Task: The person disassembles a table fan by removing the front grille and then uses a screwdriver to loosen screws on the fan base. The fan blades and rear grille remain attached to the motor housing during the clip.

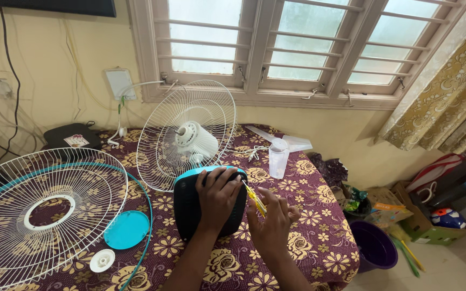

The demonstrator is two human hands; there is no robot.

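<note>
The left hand (218, 195) lies flat on the black back of the fan base (210, 202), fingers spread and curled over its teal top edge, pressing it down on the table (303, 237), which wears a maroon cloth with cream flowers. The right hand (269, 222) sits just to the right of the fan base, fingers pressed together around a yellow-handled screwdriver (255, 198) whose tip points up and left toward the upper right corner of the base, close to the left fingertips. Directly behind the fan base stands the rear guard (157, 145), a white wire cage upright with the white motor housing (194, 141) at its centre. To the left of the base lies the front guard (44, 215), a white wire grille flat on the cloth with a teal rim; between it and the base rest a round teal cap (127, 229) and, nearer the table's front edge, a small white plastic nut (102, 261). Behind and to the right of the base stands a clear plastic cup (278, 157), and past it the white fan blade (281, 139) lies near the wall. Far left behind the base sits a black box (72, 137); off the table to the right, a purple bucket (374, 246) stands on the floor
</note>
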